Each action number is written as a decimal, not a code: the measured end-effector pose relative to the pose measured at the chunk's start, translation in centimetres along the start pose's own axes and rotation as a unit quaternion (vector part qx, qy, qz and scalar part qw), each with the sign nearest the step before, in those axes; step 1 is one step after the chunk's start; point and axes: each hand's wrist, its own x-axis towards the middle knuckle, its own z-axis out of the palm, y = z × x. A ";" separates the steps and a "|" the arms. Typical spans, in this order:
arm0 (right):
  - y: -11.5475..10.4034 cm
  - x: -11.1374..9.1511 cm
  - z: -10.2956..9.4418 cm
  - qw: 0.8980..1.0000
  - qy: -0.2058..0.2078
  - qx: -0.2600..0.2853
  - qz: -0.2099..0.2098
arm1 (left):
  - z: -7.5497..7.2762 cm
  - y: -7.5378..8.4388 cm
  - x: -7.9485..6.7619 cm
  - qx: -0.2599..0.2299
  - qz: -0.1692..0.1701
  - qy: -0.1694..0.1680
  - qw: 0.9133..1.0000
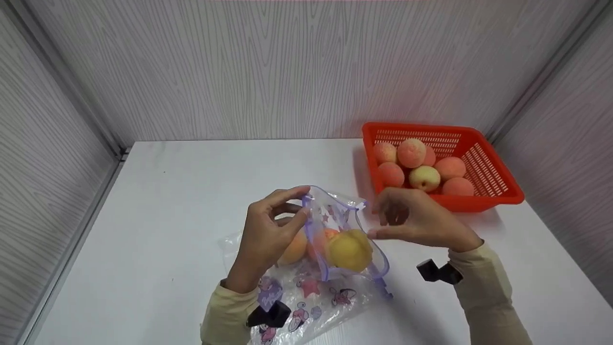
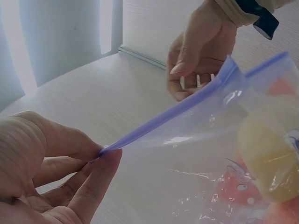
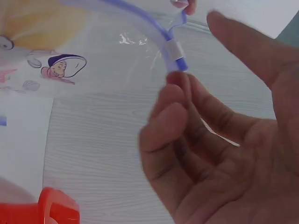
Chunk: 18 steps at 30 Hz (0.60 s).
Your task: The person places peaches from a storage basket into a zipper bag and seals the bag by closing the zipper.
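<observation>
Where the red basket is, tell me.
In the head view, the red plastic basket of peaches stands back right on the white table, just beyond the right hand.

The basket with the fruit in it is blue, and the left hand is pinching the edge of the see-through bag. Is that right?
Not quite: the basket is red, not blue, as the head view shows. The fruit is in it, and the left hand is pinching the edge of the see-through bag.
</observation>
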 end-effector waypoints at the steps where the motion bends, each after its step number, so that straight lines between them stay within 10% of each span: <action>1: 0.2 0.0 0.1 1.000 -0.028 -0.006 0.006 | 0.0 0.0 0.0 -0.002 0.000 0.001 1.000; 9: 1.0 -0.3 0.6 0.993 -0.120 -0.010 0.015 | 0.0 -0.1 0.0 0.002 0.001 0.004 1.000; 18: 1.1 0.0 0.0 0.997 -0.028 0.050 0.042 | -0.6 0.7 0.2 -0.005 0.012 0.023 1.000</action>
